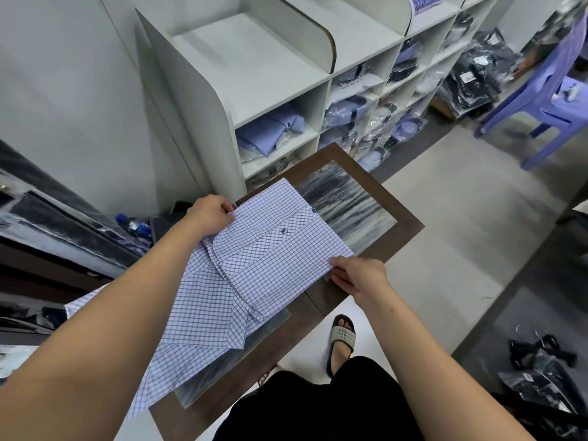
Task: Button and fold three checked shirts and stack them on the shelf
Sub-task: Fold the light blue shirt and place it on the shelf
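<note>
Shirt (270, 249): white with a blue check. Table (404, 230): dark brown, streaked grey centre. Shelf (280, 81): pale grey. Chair (547, 100): lilac.

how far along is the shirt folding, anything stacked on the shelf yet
Done: folded blue shirts already lie in a shelf cubby, though whether they belong to this batch cannot be told. In hand: one checked shirt lies partly folded on the table, the left hand and right hand pinching opposite corners. Left: finishing this fold and moving it to the shelf.
</note>
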